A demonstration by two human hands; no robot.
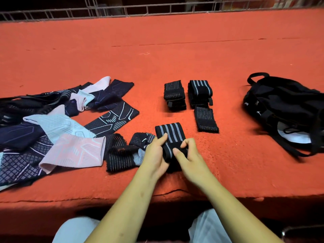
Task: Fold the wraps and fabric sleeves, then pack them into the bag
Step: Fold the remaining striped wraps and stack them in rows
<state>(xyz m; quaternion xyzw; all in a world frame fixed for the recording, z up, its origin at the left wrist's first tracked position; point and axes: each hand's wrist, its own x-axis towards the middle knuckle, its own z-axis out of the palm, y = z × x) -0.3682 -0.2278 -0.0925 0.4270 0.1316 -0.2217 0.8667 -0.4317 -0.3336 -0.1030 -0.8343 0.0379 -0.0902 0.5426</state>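
Both hands, left hand (155, 151) and right hand (188, 155), pinch the striped wrap (171, 135); right grip seemingly tighter.

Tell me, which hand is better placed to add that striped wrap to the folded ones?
Probably the right hand. Both hands hold the striped wrap, but the folded wraps lie on its side, as does the bag. The left hand sits by the unfolded pile.

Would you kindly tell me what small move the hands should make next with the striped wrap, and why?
Probably press the last fold flat and set the striped wrap beside the folded wraps just beyond it. The left hand and right hand both pinch its near end, so it looks nearly folded, and the finished ones lie grouped there.
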